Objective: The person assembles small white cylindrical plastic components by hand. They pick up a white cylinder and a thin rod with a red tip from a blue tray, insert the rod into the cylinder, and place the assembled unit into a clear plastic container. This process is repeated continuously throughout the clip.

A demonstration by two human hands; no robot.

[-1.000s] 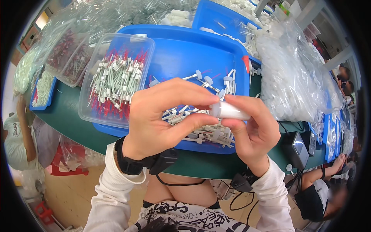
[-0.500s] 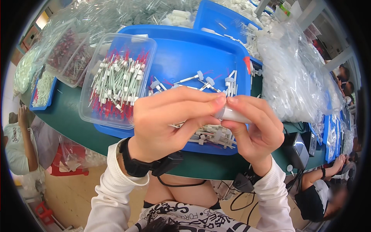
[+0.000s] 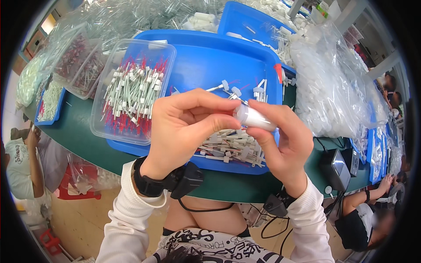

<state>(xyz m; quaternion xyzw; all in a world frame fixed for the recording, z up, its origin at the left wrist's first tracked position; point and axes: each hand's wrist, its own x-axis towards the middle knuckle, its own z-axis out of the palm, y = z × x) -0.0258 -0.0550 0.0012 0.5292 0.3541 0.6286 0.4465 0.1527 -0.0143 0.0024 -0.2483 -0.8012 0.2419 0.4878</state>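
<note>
In front of me, over the blue tray (image 3: 210, 57), both hands are at a short white cylinder (image 3: 258, 119) with a clear rounded end. My right hand (image 3: 285, 140) grips its body between thumb and fingers. Thumb and forefinger of my left hand (image 3: 180, 127) close around the clear end; anything else between those fingers is hidden. Beneath the hands lie many thin white sticks (image 3: 232, 147) with small pale connectors. A clear plastic box (image 3: 97, 118) to the left is filled with white-and-red wired pieces (image 3: 136, 90).
A large clear bag (image 3: 322, 83) of white parts stands at the right, by a black box-shaped device (image 3: 335, 168) with cables. Another blue tray (image 3: 237, 19) and heaped clear plastic (image 3: 109, 19) lie behind. Other people sit at left and right.
Both hands have shifted slightly. My left thumb and forefinger have spread around the cylinder's end, and more of the cylinder and its clear tip shows.
</note>
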